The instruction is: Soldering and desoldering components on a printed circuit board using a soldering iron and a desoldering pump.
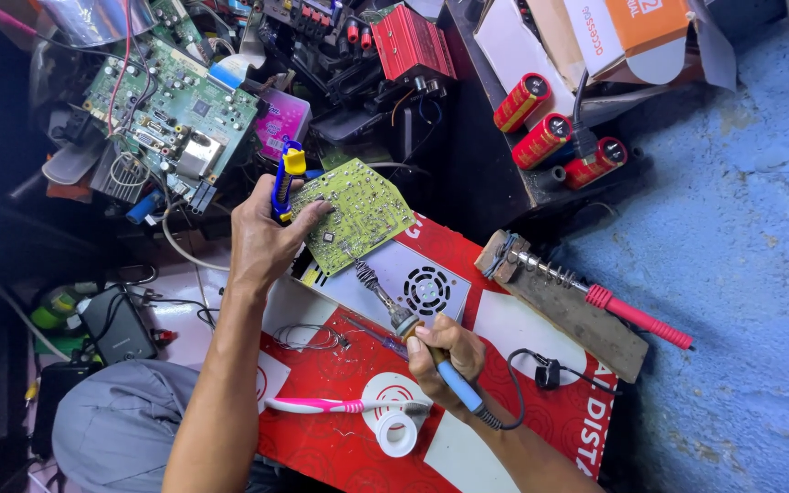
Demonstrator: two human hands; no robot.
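Between the person's two hands lies the work: the right hand (445, 351) is closed round a blue-handled soldering iron (413, 333), its long axis slanting up-left toward a yellow-green printed circuit board (358, 212). That board, tilted above a grey metal box with a round fan grille (413, 288), is pinched by the left hand (267, 237), which also grips a blue-and-yellow suction tool (285, 178).

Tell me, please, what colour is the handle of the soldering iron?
Light blue handle, gripped in the right hand; head view.

Yellow-green circuit board (355, 213), blue-handled soldering iron (431, 351), pink-and-white toothbrush (321, 405), red cylindrical capacitors (542, 140), red-and-white mat (340, 365)
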